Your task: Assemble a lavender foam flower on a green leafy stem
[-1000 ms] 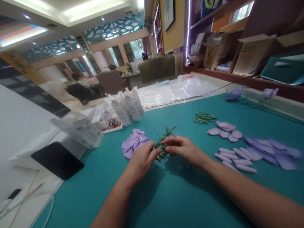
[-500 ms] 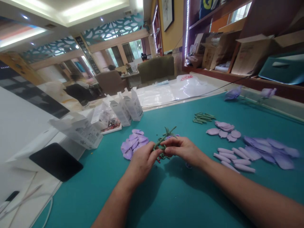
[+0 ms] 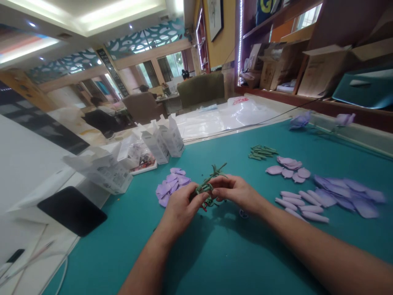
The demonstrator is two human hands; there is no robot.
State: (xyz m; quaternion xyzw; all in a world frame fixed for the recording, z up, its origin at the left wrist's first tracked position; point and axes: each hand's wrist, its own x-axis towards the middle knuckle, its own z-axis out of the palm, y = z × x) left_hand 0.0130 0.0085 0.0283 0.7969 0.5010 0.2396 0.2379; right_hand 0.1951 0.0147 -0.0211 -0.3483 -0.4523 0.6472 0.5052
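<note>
Over the middle of the green mat [image 3: 196, 262], my left hand [image 3: 180, 207] is closed, thumb and fingers around green artificial flower stem pieces [image 3: 207, 182]. A thin spiky green part sticks up and to the right from them. My right hand [image 3: 238, 192] pinches the same pieces from the other side; its fingertips partly hide them. Something small and red shows just under the fingers, too small to name. A pile of lilac petals [image 3: 171, 185] lies beside my left hand. Below my right wrist sits a small purple ring-shaped piece [image 3: 243, 213].
On the right lie green sticks [image 3: 262, 152], pale pink petals [image 3: 287, 173], slim pink rolls [image 3: 302, 203] and large purple petals [image 3: 350, 194]. Purple flowers [image 3: 300, 120] stand beyond. White boxes [image 3: 155, 145] and a black tablet-like panel [image 3: 72, 211] are at left.
The green pieces have turned slightly between my fingers and shifted a little left. Both hands stay nearly in place. The view has moved very slightly.
</note>
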